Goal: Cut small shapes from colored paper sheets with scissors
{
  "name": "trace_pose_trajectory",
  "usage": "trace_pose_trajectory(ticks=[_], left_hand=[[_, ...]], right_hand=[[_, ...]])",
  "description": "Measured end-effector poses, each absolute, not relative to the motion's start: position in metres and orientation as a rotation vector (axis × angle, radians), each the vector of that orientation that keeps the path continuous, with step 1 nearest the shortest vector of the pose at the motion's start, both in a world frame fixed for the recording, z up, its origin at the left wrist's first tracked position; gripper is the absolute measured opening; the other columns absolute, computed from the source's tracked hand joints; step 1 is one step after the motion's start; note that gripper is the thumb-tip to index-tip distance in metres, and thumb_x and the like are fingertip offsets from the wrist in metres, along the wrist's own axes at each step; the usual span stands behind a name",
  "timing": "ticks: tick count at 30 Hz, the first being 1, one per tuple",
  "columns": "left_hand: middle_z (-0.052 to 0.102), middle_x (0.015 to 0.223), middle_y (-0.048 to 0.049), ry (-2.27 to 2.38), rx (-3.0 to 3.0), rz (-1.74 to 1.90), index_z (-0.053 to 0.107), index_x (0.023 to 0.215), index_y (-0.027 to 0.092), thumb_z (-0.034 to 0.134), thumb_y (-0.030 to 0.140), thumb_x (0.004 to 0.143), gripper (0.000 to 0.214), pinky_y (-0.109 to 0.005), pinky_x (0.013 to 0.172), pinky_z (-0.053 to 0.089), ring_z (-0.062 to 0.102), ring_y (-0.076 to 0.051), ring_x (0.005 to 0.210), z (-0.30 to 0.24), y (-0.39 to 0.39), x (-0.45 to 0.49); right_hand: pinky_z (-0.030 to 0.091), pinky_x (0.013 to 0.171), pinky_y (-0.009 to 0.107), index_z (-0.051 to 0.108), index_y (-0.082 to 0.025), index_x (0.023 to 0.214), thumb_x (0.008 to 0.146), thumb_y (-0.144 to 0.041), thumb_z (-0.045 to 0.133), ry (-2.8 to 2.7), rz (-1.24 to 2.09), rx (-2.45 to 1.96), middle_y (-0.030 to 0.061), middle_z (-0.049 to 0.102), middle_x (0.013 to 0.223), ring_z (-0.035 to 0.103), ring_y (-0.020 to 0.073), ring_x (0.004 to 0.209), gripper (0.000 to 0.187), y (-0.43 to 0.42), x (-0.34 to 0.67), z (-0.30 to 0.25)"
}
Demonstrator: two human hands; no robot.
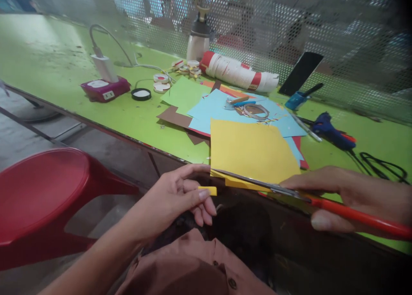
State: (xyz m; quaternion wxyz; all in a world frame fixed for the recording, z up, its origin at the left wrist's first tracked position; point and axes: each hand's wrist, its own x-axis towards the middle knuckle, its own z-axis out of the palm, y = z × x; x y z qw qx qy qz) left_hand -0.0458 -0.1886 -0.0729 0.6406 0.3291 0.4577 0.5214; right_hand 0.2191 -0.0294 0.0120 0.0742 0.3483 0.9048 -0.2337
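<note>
My left hand [180, 194] pinches the near-left corner of a yellow paper sheet [249, 151], with a small yellow strip [207, 190] under the thumb. My right hand [341, 196] is closed on red-handled scissors [322, 202]. Their blades run along the sheet's near edge, cutting a thin strip. The yellow sheet lies over a pile of blue, green and brown papers [206, 108] on the green table [64, 63].
A red plastic stool [41, 187] stands at the left. On the table are a blue glue gun [331, 132] with black cord, a stack of paper cups [240, 74], tape rolls [161, 82], a bottle [199, 37], a power bank with charger [104, 86] and a perforated metal screen [289, 24] behind.
</note>
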Motion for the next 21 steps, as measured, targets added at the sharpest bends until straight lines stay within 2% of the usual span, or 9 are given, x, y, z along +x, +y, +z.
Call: trace_pose_trajectory(ticks=[3,6,10,14,16,21], left_hand=[[0.071,0.069,-0.0039,1.214,0.721,1.363,0.057,0.102,0.016,0.066,0.024,0.083,0.023,-0.017,0.053,0.049,0.064,-0.011,0.057,-0.074,-0.202,-0.053],[0.072,0.073,-0.0051,1.248,0.686,1.421,0.06,0.086,0.015,0.068,0.025,0.081,0.014,-0.017,0.055,0.049,0.064,-0.01,0.058,-0.07,-0.209,-0.06],[0.072,0.077,-0.0057,1.167,0.743,1.454,0.063,0.083,0.014,0.07,0.025,0.079,0.013,-0.019,0.058,0.05,0.064,-0.011,0.063,-0.053,-0.2,-0.062],[0.066,0.065,-0.0011,1.111,0.884,1.412,0.063,0.078,0.014,0.07,0.026,0.079,0.013,-0.015,0.052,0.044,0.058,-0.008,0.058,-0.039,-0.175,-0.053],[0.064,0.063,0.0003,1.051,0.913,1.344,0.062,0.078,0.015,0.069,0.027,0.079,0.015,-0.015,0.05,0.041,0.055,-0.006,0.054,-0.036,-0.163,-0.045],[0.069,0.076,-0.0037,0.947,0.995,1.25,0.063,0.082,0.013,0.067,0.032,0.081,0.019,-0.018,0.056,0.044,0.058,-0.007,0.061,-0.024,-0.138,-0.028]], right_hand=[[0.054,0.085,0.032,0.065,-0.033,0.119,0.076,-0.059,0.058,2.603,-0.818,0.899,0.0027,0.069,0.114,0.065,0.0272,0.1,0.05,-0.029,0.223,0.013],[0.053,0.085,0.034,0.063,-0.026,0.122,0.08,-0.06,0.054,2.709,-0.752,0.986,0.0061,0.067,0.117,0.064,0.0282,0.101,0.055,-0.032,0.22,0.015],[0.054,0.073,0.034,0.067,-0.019,0.115,0.081,-0.057,0.056,2.822,-0.572,1.132,0.0094,0.071,0.109,0.066,0.0289,0.092,0.052,-0.035,0.212,0.012],[0.052,0.066,0.032,0.069,-0.019,0.109,0.083,-0.051,0.057,2.938,-0.496,1.182,0.0087,0.073,0.097,0.067,0.0268,0.082,0.043,-0.039,0.218,0.005],[0.051,0.066,0.033,0.069,-0.018,0.108,0.083,-0.05,0.058,2.956,-0.522,1.243,0.0091,0.073,0.095,0.066,0.0262,0.08,0.042,-0.041,0.226,0.003],[0.049,0.058,0.03,0.069,-0.016,0.099,0.083,-0.046,0.058,3.047,-0.756,1.399,0.0053,0.069,0.079,0.062,0.0199,0.066,0.036,-0.044,0.234,0.006]])
